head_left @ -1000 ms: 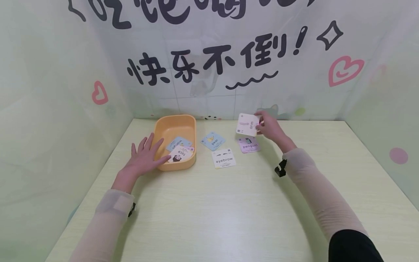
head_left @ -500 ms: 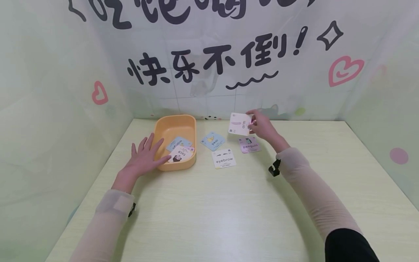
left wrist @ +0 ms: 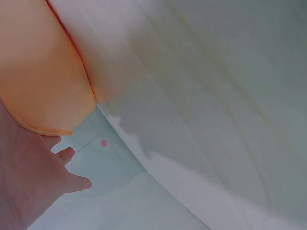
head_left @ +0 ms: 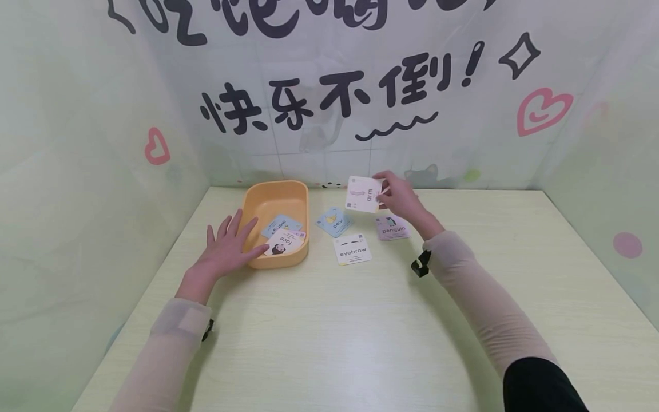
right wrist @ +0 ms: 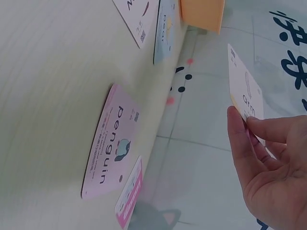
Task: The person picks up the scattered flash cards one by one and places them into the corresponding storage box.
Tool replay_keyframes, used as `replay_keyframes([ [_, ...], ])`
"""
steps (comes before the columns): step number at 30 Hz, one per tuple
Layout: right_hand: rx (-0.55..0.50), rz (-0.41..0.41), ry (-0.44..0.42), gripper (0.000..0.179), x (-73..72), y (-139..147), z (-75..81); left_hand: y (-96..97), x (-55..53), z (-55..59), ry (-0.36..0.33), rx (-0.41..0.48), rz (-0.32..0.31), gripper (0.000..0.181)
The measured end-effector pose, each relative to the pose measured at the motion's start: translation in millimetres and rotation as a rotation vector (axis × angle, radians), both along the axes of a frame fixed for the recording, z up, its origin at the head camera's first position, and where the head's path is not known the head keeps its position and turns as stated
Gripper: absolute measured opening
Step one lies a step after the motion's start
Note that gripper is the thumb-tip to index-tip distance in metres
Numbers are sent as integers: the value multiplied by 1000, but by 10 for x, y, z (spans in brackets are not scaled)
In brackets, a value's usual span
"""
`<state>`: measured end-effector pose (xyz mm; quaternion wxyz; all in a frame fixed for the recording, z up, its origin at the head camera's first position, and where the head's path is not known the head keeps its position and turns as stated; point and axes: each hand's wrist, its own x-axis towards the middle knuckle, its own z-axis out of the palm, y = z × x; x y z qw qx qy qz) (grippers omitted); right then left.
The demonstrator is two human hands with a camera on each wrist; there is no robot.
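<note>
My right hand (head_left: 404, 200) pinches the right edge of a white card (head_left: 363, 194) printed "arm", with thumb and fingertips. In the right wrist view that card (right wrist: 244, 86) is raised above the table. My left hand (head_left: 228, 247) spreads its fingers at the left side of an orange tray (head_left: 275, 187), the thumb reaching over its front rim. Inside the tray, a white "face" card (head_left: 288, 241) overlaps a blue "mango" card (head_left: 280, 224). To the right of the tray lie a blue "pear" card (head_left: 334, 222), a white "eyebrow" card (head_left: 352, 249) and a purple "penguin" card (head_left: 392, 228).
Beyond the penguin card, the right wrist view shows a pink and white card (right wrist: 128, 191), which my right hand hides in the head view. A printed curtain (head_left: 329, 137) hangs along the back edge of the pale wooden table (head_left: 329, 343).
My right hand has carried the arm card leftward, from above the penguin card to just behind the pear card. The left hand and the tray have stayed in place.
</note>
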<state>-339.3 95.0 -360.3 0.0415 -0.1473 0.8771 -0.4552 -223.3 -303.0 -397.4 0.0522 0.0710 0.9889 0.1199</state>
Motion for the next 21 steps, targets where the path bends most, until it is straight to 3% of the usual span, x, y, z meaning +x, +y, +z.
replay_keyframes([
  [21, -48, 57, -18, 56, 115, -361, 113, 3, 11, 4, 2, 1, 1, 91],
])
